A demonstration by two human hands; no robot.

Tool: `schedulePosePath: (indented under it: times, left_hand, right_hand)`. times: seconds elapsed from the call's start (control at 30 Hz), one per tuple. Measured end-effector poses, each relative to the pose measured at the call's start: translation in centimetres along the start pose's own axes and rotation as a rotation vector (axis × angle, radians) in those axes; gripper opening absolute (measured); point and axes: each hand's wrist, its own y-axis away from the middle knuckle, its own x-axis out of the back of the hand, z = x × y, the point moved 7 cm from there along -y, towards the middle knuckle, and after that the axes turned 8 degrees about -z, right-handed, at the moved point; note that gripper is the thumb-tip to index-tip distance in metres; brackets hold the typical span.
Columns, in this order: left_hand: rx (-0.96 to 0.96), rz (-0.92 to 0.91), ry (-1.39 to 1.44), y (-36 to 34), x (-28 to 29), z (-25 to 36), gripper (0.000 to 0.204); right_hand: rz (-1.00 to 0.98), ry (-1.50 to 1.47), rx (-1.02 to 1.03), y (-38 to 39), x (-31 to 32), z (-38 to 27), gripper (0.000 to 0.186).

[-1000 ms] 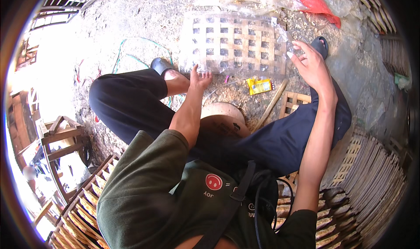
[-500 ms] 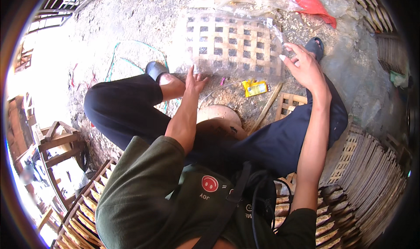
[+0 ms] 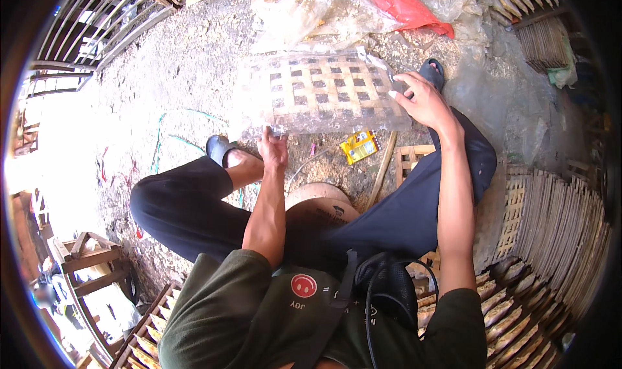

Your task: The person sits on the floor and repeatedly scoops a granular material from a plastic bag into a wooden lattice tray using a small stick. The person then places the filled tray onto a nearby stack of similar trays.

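A clear plastic sheet or bag (image 3: 253, 103) lies over a pale woven bamboo lattice panel (image 3: 330, 84) in front of me; whether the panel is inside or beneath it I cannot tell. My left hand (image 3: 273, 150) is at the plastic's near edge, fingertips closed on it. At the right-hand edge of the plastic is my right hand (image 3: 424, 103), its thumb and forefinger curved around that edge. Between my legs stands a round, light-brown object (image 3: 321, 204). On the ground just nearer than the plastic lies a yellow packet (image 3: 359, 147).
A thin stick (image 3: 382, 168) and a smaller lattice piece (image 3: 409, 155) lie by my right leg. Crumpled plastic (image 3: 304, 12) and a red sheet (image 3: 408, 9) are at the far side. Stacked lattice panels (image 3: 557, 239) stand at right; a wooden frame (image 3: 91, 265) is at left.
The view has shifted, so the ground appears lower and further left. My left hand and the plastic have come slightly nearer to me. My right hand stays at the right-hand edge.
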Motion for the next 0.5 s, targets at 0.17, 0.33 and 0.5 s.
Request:
schedulePosePath:
  times: [0.17,0.33,0.5]
  left_hand:
    - [-0.071,-0.092,-0.056,3.0,-5.0,4.3,0.027]
    - [-0.098,-0.207,-0.236,3.7,-7.2,11.4,0.031]
    - [-0.163,-0.219,-0.205,6.1,-14.0,17.7,0.019]
  right_hand:
    - [0.096,-0.071,-0.077,1.2,1.0,0.6,0.041]
    - [0.302,-0.007,-0.103,2.2,2.8,2.0,0.039]
    - [0.486,-0.127,-0.102,5.4,4.7,3.0,0.04]
